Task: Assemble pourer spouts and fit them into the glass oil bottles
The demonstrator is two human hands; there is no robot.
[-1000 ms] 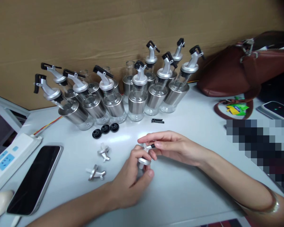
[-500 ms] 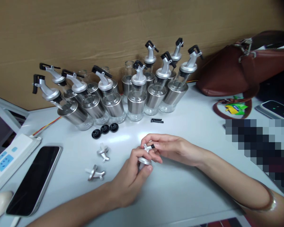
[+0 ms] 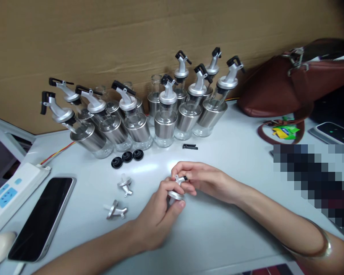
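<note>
My left hand (image 3: 163, 208) is closed around the round base of a silver bottle pourer (image 3: 175, 195), its spout angled up to the right. At the spout's tip, the thumb and fingers of my right hand (image 3: 199, 177) pinch a small black piece (image 3: 184, 178), mostly covered by the fingertips. Left of my hands lie two more silver pourers, one upper (image 3: 125, 185) and one lower (image 3: 116, 210), without black levers. Three black round caps (image 3: 127, 156) sit in a row behind them. A loose black lever (image 3: 190, 146) lies beyond my right hand.
Several glass-and-steel bottles (image 3: 165, 124) stand along the cardboard wall (image 3: 103, 38), many with pourers fitted. On the left are a phone (image 3: 43, 217) and a power strip (image 3: 14, 191). A brown bag (image 3: 272, 82) and small green-yellow packets (image 3: 285, 132) occupy the right.
Both hands keep their hold on the pourer and its black tip piece. The view has shifted only very slightly; nothing else has visibly moved.
</note>
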